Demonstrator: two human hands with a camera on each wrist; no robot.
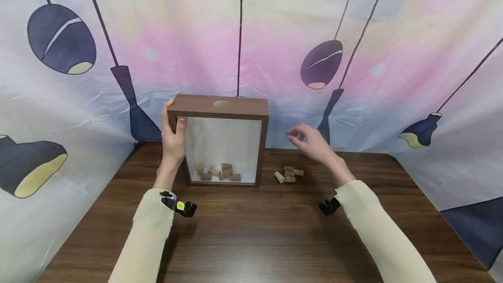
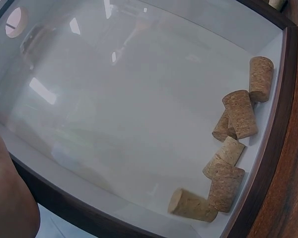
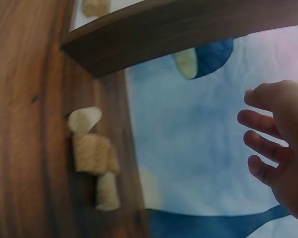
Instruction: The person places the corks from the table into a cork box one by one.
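A brown wooden shadow box [image 1: 264,152] with a clear front stands upright on the table, an oval hole [image 1: 222,104] in its top edge. Several corks [image 2: 241,114] lie heaped along its bottom behind the clear pane. My left hand [image 1: 173,141] grips the box's upper left side, thumb on the front and fingers round the side. To the right of the box, my right hand [image 1: 312,143] hovers in the air with bent, spread fingers and nothing between them. Below that hand, a small pile of loose corks [image 3: 92,153] lies on the table.
The dark wood-grain table [image 1: 251,230] reaches back to a printed cloth backdrop [image 1: 275,34] with painted lamps. Cloth also hangs along the left and right sides. Small black cameras sit on straps at both wrists.
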